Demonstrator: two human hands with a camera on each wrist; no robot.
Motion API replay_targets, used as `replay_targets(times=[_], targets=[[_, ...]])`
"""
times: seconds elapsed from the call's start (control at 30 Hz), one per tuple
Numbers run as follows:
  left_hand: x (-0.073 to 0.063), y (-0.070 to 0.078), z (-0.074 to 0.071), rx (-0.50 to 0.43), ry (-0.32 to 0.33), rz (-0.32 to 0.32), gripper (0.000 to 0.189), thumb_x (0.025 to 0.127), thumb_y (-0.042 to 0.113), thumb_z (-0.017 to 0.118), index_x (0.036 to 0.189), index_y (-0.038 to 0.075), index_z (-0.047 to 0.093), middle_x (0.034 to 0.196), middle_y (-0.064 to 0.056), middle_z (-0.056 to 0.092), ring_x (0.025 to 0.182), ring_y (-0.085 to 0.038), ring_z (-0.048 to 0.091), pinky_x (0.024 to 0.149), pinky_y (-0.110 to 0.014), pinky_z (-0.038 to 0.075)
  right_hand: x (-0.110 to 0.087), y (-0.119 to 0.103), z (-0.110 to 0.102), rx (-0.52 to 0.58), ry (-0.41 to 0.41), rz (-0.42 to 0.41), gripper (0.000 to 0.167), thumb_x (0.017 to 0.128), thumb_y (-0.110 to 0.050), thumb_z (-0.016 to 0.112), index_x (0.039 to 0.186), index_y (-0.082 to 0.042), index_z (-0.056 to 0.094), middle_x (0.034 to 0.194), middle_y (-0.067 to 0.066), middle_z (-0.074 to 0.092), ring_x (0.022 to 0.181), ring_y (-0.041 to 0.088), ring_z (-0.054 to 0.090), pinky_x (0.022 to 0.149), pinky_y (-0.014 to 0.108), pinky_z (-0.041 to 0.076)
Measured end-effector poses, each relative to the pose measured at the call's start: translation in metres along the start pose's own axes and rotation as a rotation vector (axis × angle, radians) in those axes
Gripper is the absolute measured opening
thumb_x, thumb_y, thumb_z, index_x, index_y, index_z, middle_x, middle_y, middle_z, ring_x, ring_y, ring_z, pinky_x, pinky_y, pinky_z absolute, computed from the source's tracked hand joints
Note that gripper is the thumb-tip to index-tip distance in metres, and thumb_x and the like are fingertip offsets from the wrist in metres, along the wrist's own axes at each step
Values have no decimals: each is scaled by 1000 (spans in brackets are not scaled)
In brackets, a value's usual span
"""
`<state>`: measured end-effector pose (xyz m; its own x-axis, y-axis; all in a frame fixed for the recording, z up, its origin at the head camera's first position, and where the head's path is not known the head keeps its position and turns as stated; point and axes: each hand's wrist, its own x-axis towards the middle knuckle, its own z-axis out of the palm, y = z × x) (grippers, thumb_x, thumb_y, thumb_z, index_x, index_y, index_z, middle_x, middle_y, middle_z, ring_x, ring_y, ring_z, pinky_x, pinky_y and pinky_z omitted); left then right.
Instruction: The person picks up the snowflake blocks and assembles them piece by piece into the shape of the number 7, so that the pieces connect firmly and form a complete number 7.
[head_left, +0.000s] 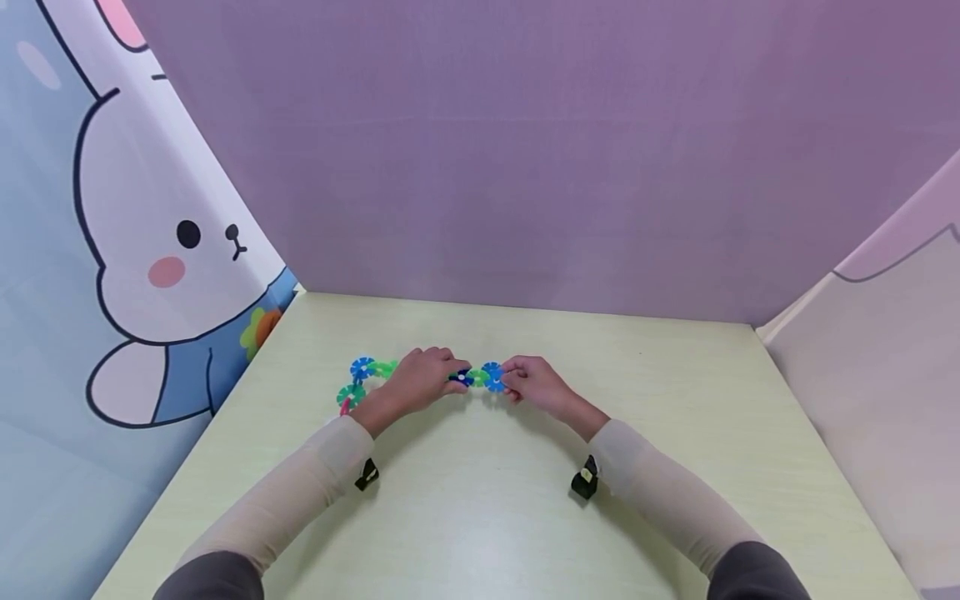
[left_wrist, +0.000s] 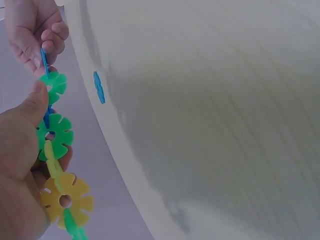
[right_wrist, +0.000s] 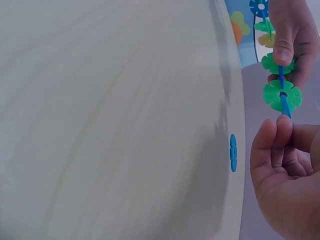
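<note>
A chain of slotted plastic snowflake discs runs between the two hands. My left hand (head_left: 418,380) grips the chain near a dark blue disc (head_left: 462,378), thumb on the near side. Beside that thumb, in the left wrist view, are green discs (left_wrist: 59,137) and a yellow disc (left_wrist: 80,195). My right hand (head_left: 536,385) pinches the light blue disc (left_wrist: 44,59) at the chain's right end between thumb and fingers. This disc is slotted into a green disc (right_wrist: 275,96), and the fingertips hide part of it.
Past the left hand the chain bends back toward the wrist, with a blue disc (head_left: 362,368) and a teal-green disc (head_left: 350,395). One loose blue disc (right_wrist: 233,152) lies on the pale table (head_left: 480,500). A purple backdrop (head_left: 525,167) rises behind the table.
</note>
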<state>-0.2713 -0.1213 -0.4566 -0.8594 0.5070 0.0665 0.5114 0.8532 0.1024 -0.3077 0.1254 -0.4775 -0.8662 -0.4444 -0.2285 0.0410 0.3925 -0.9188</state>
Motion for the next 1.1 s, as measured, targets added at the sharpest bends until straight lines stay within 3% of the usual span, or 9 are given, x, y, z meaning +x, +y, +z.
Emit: replay_targets(times=[0.3, 0.57, 1.1], targets=[[0, 2, 1, -13, 64, 21, 47, 95, 45, 68, 134, 18, 68, 115, -6, 71, 105, -23, 66, 86, -44, 57, 0, 0, -1, 73, -12, 8, 22, 105, -8, 56, 122, 3, 63, 92, 10, 66, 75, 14, 60, 71, 25, 59], [0, 1, 2, 10, 78, 28, 48, 94, 46, 69, 133, 19, 68, 114, -5, 71, 105, -22, 66, 85, -42, 56, 0, -3, 2, 71, -16, -2, 23, 104, -5, 56, 123, 6, 63, 88, 9, 65, 72, 13, 59, 69, 24, 59], [-2, -3, -6, -10, 53, 29, 47, 95, 44, 69, 135, 19, 67, 117, -6, 72, 108, -24, 66, 92, -46, 57, 5, -6, -2, -58, -62, -3, 20, 104, -13, 58, 121, -4, 65, 88, 9, 67, 70, 16, 61, 69, 29, 60]])
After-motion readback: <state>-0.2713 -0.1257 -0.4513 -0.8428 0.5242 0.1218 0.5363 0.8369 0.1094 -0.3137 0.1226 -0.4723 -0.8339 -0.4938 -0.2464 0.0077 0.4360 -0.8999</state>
